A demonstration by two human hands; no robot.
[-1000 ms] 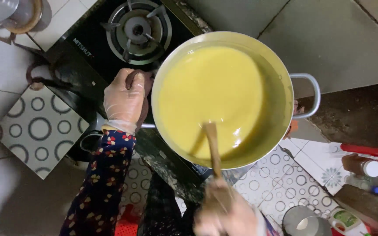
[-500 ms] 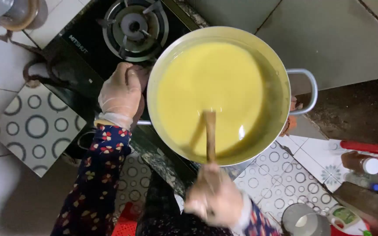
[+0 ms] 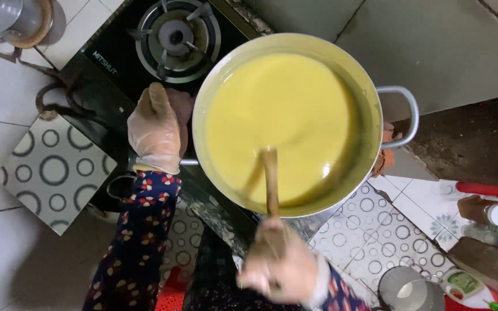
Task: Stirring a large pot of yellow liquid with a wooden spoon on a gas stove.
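On the stove, a wide steel pot [image 3: 376,124] brims with smooth yellow batter [image 3: 280,115], right hand [image 3: 280,268] clenching the wooden spoon [image 3: 271,178]

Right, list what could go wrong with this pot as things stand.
1. The pot is filled close to its rim with yellow liquid; stirring with the wooden spoon in the right hand could slop it over the edge.
2. The gloved left hand presses a cloth against the pot's side right beside the burner; the thin glove or cloth may scorch.
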